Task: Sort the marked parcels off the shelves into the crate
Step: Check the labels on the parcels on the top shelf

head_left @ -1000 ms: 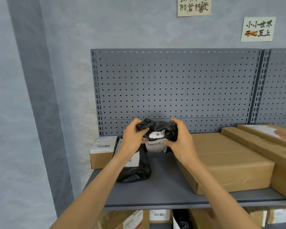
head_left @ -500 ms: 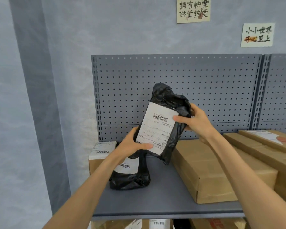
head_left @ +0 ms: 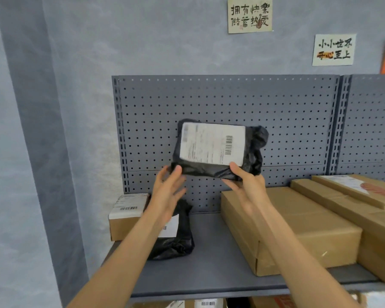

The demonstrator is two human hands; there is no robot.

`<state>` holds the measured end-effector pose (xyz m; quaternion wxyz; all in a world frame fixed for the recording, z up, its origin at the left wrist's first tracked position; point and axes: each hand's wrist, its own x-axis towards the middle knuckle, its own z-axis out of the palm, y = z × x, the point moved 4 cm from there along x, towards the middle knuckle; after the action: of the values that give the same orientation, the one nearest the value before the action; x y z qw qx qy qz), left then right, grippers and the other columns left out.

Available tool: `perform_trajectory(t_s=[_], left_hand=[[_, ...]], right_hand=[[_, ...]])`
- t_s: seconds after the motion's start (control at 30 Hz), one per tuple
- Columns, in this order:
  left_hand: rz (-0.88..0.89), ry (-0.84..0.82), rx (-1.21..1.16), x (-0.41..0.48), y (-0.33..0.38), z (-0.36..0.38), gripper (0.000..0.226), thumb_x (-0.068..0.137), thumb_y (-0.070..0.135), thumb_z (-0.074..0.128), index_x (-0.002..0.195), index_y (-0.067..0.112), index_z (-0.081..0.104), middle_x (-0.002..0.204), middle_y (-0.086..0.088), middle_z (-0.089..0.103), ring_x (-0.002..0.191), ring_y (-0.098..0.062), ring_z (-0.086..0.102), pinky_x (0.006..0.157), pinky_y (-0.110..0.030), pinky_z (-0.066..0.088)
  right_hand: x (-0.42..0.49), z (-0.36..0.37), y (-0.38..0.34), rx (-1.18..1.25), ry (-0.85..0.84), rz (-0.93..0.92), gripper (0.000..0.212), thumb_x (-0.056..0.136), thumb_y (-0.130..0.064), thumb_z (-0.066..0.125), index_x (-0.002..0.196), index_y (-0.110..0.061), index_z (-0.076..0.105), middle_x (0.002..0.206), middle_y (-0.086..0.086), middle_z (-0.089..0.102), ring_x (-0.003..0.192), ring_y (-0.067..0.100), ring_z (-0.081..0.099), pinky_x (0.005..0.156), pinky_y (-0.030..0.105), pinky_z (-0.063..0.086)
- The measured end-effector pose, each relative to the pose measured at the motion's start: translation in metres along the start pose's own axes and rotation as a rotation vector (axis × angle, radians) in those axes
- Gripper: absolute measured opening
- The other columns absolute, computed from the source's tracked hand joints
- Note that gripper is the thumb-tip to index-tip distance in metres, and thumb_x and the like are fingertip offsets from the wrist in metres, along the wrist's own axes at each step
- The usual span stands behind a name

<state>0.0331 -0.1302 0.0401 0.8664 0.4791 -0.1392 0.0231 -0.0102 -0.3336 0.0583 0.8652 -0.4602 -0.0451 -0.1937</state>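
A black plastic parcel [head_left: 251, 152] with a large white shipping label is held up in front of the pegboard, lying sideways with its label facing me. My right hand [head_left: 245, 185] grips its lower edge from below, thumb on the label's corner. My left hand [head_left: 169, 190] is at the parcel's lower left corner with fingers spread, thumb touching the bag. A second black parcel [head_left: 178, 241] with a white label stands on the shelf [head_left: 209, 270] behind my left forearm. No crate is in view.
A small labelled cardboard box [head_left: 127, 216] sits at the shelf's left end. Large cardboard boxes [head_left: 309, 227] fill the right side, with more [head_left: 353, 187] stacked behind. The grey pegboard [head_left: 231, 103] backs the shelf. More parcels show on the shelf below [head_left: 205, 304].
The parcel was lifted off the shelf and turned from upright to sideways, label toward me. My right hand shifted from its top to its lower edge; my left hand loosened its hold.
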Motion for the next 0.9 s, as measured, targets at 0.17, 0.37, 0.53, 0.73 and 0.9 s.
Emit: perform_trajectory(t_s=[0.17, 0.37, 0.53, 0.73, 0.9], left_hand=[[-0.027, -0.096, 0.035, -0.008, -0.021, 0.022, 0.066, 0.081, 0.029, 0.068, 0.141, 0.027, 0.041, 0.128, -0.001, 0.062, 0.109, -0.020, 0.065, 0.093, -0.042, 0.052], [0.054, -0.064, 0.035, 0.007, 0.014, 0.006, 0.052, 0.094, 0.009, 0.056, 0.142, 0.023, 0.041, 0.131, -0.001, 0.061, 0.111, -0.019, 0.063, 0.089, -0.041, 0.054], [-0.014, 0.042, 0.249, 0.017, 0.043, -0.016, 0.060, 0.087, 0.017, 0.067, 0.133, 0.017, 0.028, 0.123, -0.007, 0.061, 0.101, -0.026, 0.066, 0.080, -0.045, 0.058], [-0.061, -0.042, 0.383, 0.017, 0.040, -0.020, 0.037, 0.092, 0.024, 0.061, 0.127, 0.029, 0.048, 0.113, 0.007, 0.069, 0.091, -0.013, 0.071, 0.067, -0.030, 0.057], [-0.144, -0.091, 0.576, 0.011, 0.025, -0.012, 0.037, 0.092, 0.020, 0.059, 0.126, 0.032, 0.049, 0.114, 0.010, 0.067, 0.099, -0.010, 0.065, 0.072, -0.029, 0.054]], right_hand=[[-0.010, 0.019, 0.037, 0.037, 0.029, 0.065, 0.044, 0.085, -0.004, 0.069, 0.128, -0.009, 0.058, 0.118, 0.009, 0.069, 0.106, 0.025, 0.067, 0.078, 0.036, 0.060], [-0.014, 0.011, 0.050, -0.187, -0.034, 0.144, 0.064, 0.080, -0.026, 0.077, 0.135, -0.022, 0.045, 0.127, 0.001, 0.061, 0.107, 0.022, 0.065, 0.091, 0.041, 0.054], [-0.007, 0.007, 0.026, -0.358, -0.046, 0.035, 0.070, 0.082, -0.029, 0.074, 0.141, -0.037, 0.036, 0.119, -0.014, 0.049, 0.110, 0.012, 0.055, 0.094, 0.038, 0.049], [-0.016, 0.021, 0.038, -0.605, -0.095, -0.031, 0.035, 0.082, -0.012, 0.071, 0.109, -0.032, 0.060, 0.111, -0.012, 0.064, 0.100, 0.008, 0.062, 0.086, 0.030, 0.051], [-0.021, 0.010, 0.047, -0.698, -0.021, -0.019, 0.043, 0.081, -0.008, 0.070, 0.118, -0.028, 0.059, 0.122, -0.001, 0.064, 0.111, 0.019, 0.060, 0.097, 0.040, 0.050]])
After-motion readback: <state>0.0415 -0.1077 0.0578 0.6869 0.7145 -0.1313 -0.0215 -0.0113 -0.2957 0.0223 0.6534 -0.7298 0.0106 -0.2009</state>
